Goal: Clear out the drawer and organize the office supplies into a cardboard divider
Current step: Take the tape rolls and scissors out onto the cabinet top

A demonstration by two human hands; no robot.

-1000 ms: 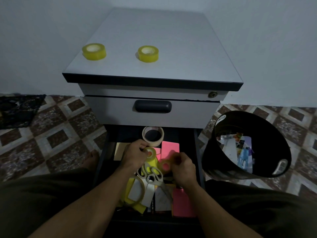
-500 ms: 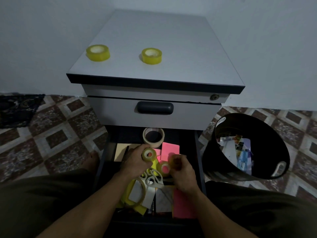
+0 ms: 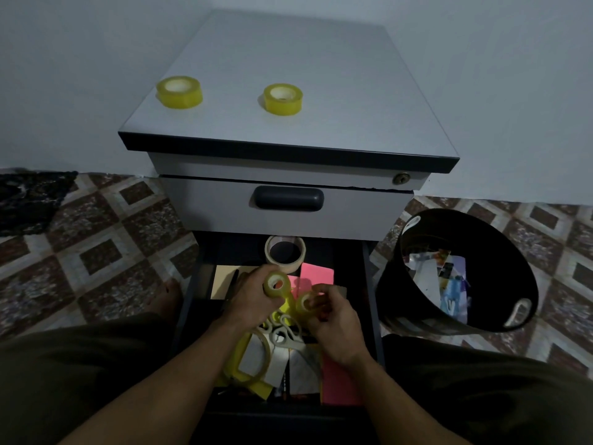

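Observation:
The lower drawer of a grey cabinet stands open below me, full of supplies. My left hand grips a small yellow tape roll above the drawer. Just right of it, my right hand pinches another small tape roll. Under my hands lie white-handled scissors, a large clear tape ring, pink paper, yellow paper and cards. A wide masking tape roll stands at the drawer's back. Two yellow tape rolls sit on the cabinet top.
A black waste bin with paper scraps stands right of the drawer on the tiled floor. The upper drawer is closed. A dark cloth lies at far left. My bare foot is beside the drawer's left wall. No cardboard divider shows.
Both hands have lifted slightly out of the drawer, each with a small tape roll. The left roll now shows clear of the papers.

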